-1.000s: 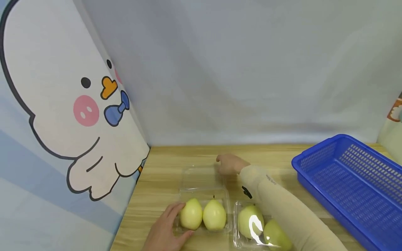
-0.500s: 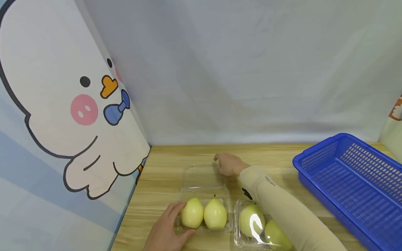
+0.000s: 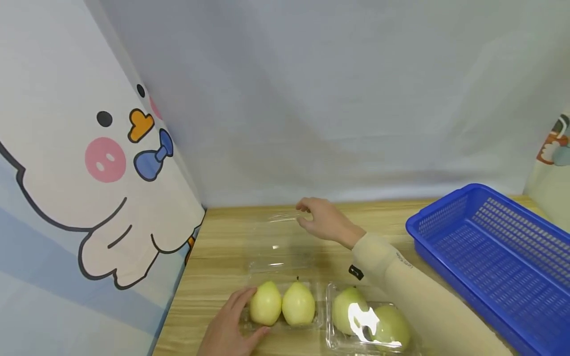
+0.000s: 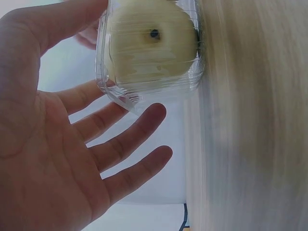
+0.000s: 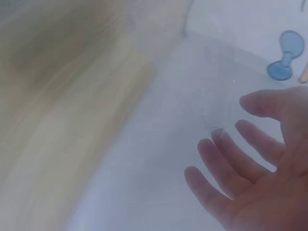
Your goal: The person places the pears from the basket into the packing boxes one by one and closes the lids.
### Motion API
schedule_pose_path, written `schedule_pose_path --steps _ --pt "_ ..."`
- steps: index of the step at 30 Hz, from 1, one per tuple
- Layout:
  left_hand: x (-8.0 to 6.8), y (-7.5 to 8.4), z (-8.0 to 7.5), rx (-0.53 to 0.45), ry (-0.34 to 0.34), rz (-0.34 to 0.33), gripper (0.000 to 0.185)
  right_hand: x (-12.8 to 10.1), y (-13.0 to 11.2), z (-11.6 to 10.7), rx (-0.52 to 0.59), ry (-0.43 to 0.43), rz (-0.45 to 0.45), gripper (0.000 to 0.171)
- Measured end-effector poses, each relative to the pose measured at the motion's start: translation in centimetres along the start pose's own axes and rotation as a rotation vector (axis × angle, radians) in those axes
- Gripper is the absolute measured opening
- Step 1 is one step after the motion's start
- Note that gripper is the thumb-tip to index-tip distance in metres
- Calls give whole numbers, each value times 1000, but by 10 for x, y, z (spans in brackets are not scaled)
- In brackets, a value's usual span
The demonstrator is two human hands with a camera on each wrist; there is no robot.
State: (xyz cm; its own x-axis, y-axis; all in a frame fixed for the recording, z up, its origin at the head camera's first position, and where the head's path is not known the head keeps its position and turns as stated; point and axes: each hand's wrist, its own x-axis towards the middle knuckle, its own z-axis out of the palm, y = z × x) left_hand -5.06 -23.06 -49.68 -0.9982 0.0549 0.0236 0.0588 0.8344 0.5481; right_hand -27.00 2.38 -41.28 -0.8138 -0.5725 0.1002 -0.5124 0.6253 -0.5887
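In the head view, a clear plastic clamshell box (image 3: 318,316) holds a left pear (image 3: 265,302) and a right pear (image 3: 299,303) in its base. My left hand (image 3: 229,321) holds the left end of that base, thumb along the near side and index finger at the far side; its other fingers spread past the box in the left wrist view. The raised clear lid (image 3: 276,242) tilts up behind the pears. My right hand (image 3: 325,220) is at the lid's far right corner, fingers loosely bent and thumb apart; in the right wrist view a fingertip (image 5: 217,134) meets the lid's edge.
A second clear clamshell box (image 3: 330,316), with yellow-green pears (image 3: 392,326) under a glossy cover, stands to the right beneath my right forearm. A blue plastic basket (image 3: 438,247) sits at the right. A small black tag (image 3: 356,272) lies by the sleeve. A pale curtain (image 3: 334,123) hangs behind the table.
My right hand has risen from the table, its fingers parting, and the lid has swung up from lying flat behind the box. My left hand keeps its place on the box.
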Motion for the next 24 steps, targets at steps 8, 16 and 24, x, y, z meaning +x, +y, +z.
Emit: schedule_pose_path --steps 8,16,24 --pt "-1 3 -2 -44 9 -82 100 -42 -28 -12 -20 165 -186 26" --pt "-3 5 -9 -286 114 -110 90 -101 -42 0 49 199 -302 19" --pt "-4 0 -20 -446 91 -206 58 -137 -38 28 -18 132 -404 13"
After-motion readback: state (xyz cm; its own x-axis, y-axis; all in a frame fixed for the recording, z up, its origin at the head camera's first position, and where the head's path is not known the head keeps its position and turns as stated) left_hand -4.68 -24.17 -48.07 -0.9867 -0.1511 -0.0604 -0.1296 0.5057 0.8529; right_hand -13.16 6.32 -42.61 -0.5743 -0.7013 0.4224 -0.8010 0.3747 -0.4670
